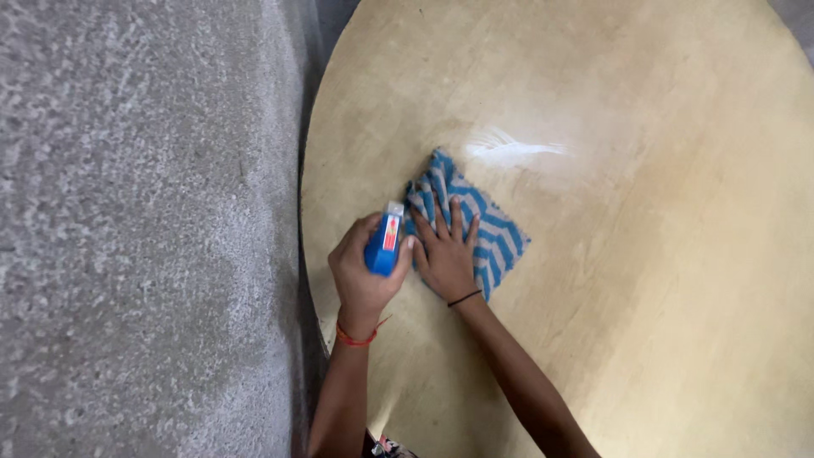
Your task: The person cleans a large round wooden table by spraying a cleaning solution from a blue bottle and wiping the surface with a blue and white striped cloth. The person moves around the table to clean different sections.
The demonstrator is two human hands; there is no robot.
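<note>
**Mia:** What is the left hand (363,270) doing?

**Ben:** It is curled tight around a small blue spray bottle (384,244). The fingers wrap the bottle and the thumb side faces the other hand. The white top of the bottle points away from the person, toward the cloth.

**Mia:** How is that arm held?

**Ben:** It comes up from the bottom of the picture, almost straight. There is a red thread band (356,337) on the wrist. The hand is up over the near left edge of the table.

**Mia:** And the right hand (445,254)?

**Ben:** It is open and flat. The fingers are spread out and point away from the person. The palm presses down on a blue and grey striped cloth (492,237). It is not gripping anything, just pushing down. A thin black band (465,298) goes around that wrist.

**Mia:** Where is the cloth?

**Ben:** It lies flat on the round tan table (661,297), near the left side. The bottle is just beside its left edge. The right arm comes in on a slant from the bottom right.

**Mia:** Anything else?

**Ben:** A white wet streak (513,149) shines on the table just past the cloth. Grey rough floor (144,229) is on the left of the table.
</note>
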